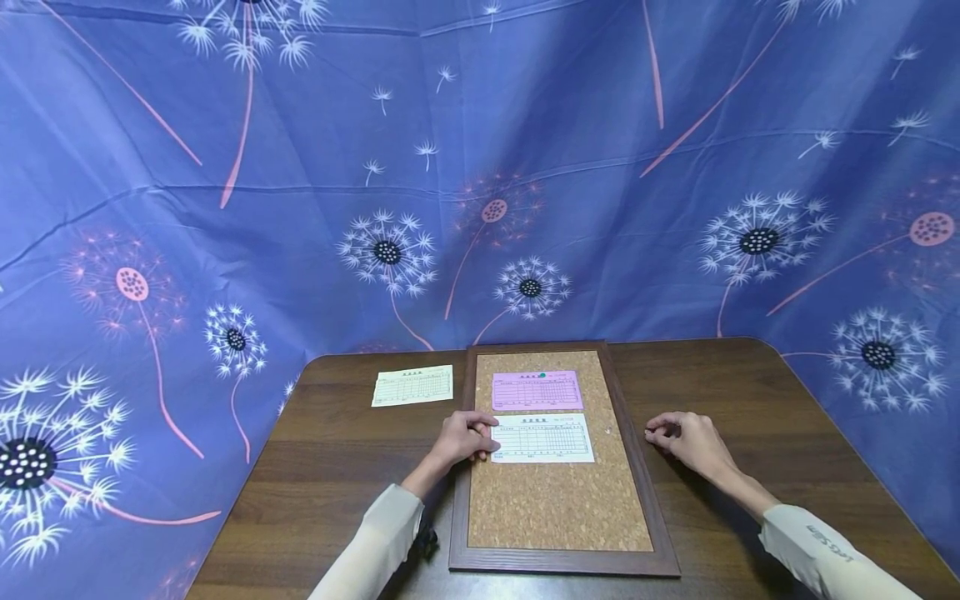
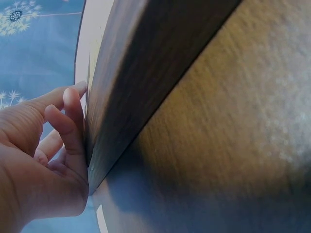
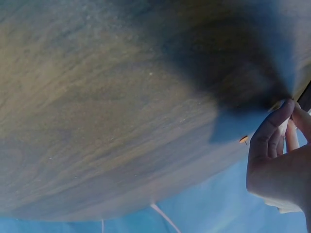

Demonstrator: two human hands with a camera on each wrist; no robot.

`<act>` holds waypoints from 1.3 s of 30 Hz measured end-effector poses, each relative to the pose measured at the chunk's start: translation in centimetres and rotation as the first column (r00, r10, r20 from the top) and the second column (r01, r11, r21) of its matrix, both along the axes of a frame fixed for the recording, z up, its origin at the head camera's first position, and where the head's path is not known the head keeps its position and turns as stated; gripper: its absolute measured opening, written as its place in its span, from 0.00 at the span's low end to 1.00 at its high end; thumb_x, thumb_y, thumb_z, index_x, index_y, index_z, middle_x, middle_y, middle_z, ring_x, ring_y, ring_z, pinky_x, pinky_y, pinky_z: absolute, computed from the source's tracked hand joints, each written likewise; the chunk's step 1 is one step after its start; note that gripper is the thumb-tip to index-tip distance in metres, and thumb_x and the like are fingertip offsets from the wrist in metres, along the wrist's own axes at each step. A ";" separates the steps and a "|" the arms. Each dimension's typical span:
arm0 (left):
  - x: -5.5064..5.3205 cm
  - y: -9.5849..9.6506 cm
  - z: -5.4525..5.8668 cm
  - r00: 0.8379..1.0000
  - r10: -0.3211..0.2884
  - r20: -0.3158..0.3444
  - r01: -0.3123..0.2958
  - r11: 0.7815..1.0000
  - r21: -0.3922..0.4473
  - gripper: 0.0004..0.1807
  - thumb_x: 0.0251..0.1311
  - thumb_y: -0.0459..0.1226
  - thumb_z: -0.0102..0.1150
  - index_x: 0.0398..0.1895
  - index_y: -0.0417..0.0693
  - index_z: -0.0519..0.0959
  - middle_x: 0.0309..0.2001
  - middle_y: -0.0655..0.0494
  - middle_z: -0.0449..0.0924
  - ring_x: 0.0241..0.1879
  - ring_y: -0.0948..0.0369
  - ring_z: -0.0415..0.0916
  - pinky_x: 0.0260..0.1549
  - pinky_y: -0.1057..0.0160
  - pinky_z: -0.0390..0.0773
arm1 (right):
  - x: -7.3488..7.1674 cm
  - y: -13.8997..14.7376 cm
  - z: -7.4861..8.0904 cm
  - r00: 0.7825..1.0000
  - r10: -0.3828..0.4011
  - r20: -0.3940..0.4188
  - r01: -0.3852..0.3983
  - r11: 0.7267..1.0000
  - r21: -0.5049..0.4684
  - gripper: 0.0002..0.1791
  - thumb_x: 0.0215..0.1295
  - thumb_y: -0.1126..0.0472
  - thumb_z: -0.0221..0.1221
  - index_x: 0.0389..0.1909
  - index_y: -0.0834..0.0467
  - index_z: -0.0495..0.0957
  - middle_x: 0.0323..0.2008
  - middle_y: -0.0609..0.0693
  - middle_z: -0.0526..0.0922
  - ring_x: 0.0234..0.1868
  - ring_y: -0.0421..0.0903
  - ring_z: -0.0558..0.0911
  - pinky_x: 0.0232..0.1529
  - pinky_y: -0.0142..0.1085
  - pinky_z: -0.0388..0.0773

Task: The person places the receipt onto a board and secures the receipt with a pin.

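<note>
A framed cork board (image 1: 555, 508) lies on the wooden table. On its cork, a white printed slip (image 1: 542, 440) sits just below a pink printed slip (image 1: 534, 392), which bears a green thumbtack (image 1: 542, 376) near its top edge. My left hand (image 1: 463, 437) holds the white slip by its left edge, thumb and index fingertip set apart along it. Beyond the frame's right side, my right hand (image 1: 692, 440) pinches its fingertips together over the table. Between them a small yellowish thing shows, mostly hidden by the fingers. An orange thumbtack (image 3: 244, 139) lies beside this hand.
To the board's left, pale yellow-green printed slips (image 1: 412, 386) lie on the table (image 1: 337, 467). A blue curtain (image 1: 480, 167) with a dandelion print hangs behind and at both sides. The board's raised brown frame (image 1: 562, 562) reaches close to the table's front.
</note>
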State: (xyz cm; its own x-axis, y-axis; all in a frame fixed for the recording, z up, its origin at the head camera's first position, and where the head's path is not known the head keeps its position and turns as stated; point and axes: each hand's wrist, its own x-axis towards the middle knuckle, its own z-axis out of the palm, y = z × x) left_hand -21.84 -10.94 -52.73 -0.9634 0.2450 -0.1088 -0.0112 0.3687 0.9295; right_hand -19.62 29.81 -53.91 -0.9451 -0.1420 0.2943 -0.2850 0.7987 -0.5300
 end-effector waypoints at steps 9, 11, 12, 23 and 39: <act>0.1 0.0 0.0 1.000 0.001 0.022 -0.002 1.000 0.006 0.18 0.49 0.25 0.72 0.47 0.34 0.84 0.22 0.58 0.79 0.13 0.69 0.74 0.13 0.74 0.70 | 0.1 -0.3 0.2 1.000 0.004 0.018 -0.005 1.000 0.020 0.04 0.61 0.62 0.70 0.32 0.58 0.89 0.30 0.52 0.90 0.23 0.31 0.78 0.25 0.29 0.75; 0.1 0.0 0.0 1.000 -0.001 0.019 0.001 1.000 0.014 0.18 0.49 0.24 0.72 0.47 0.33 0.84 0.22 0.57 0.79 0.13 0.69 0.73 0.13 0.74 0.70 | 0.1 -0.4 0.4 1.000 0.004 0.015 -0.004 0.999 0.037 0.04 0.61 0.61 0.70 0.30 0.58 0.89 0.29 0.50 0.89 0.24 0.32 0.78 0.26 0.30 0.75; 0.1 0.0 0.0 1.000 -0.002 0.019 0.001 1.000 0.015 0.18 0.49 0.24 0.72 0.47 0.33 0.84 0.22 0.57 0.79 0.13 0.69 0.73 0.13 0.74 0.70 | 0.1 -0.4 0.4 1.000 0.005 0.020 -0.006 0.999 0.041 0.04 0.62 0.61 0.70 0.30 0.58 0.89 0.29 0.49 0.89 0.24 0.32 0.78 0.26 0.30 0.74; 0.1 0.0 -0.1 1.000 -0.001 0.019 0.001 1.000 -0.002 0.17 0.50 0.25 0.73 0.46 0.35 0.85 0.22 0.59 0.79 0.14 0.68 0.74 0.13 0.73 0.71 | -0.1 -0.1 0.5 0.998 0.020 0.064 -0.022 0.999 0.032 0.04 0.61 0.65 0.69 0.27 0.57 0.88 0.18 0.42 0.82 0.17 0.30 0.72 0.21 0.28 0.70; 0.1 0.1 0.1 0.999 0.000 0.039 -0.001 1.000 0.017 0.19 0.50 0.24 0.71 0.48 0.32 0.84 0.21 0.61 0.78 0.14 0.68 0.74 0.13 0.73 0.71 | -0.1 -5.5 3.0 0.992 0.076 0.099 -0.060 0.986 -0.157 0.03 0.60 0.66 0.66 0.29 0.57 0.87 0.23 0.46 0.85 0.19 0.31 0.75 0.22 0.28 0.72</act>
State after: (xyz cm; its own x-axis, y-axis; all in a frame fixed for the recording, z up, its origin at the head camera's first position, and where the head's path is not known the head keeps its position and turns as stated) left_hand -21.70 -10.86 -52.67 -0.9586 0.2467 -0.1422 -0.0477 0.3530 0.9344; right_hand -19.72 24.34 -50.92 -0.9615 -0.1676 0.2176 -0.2722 0.6863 -0.6744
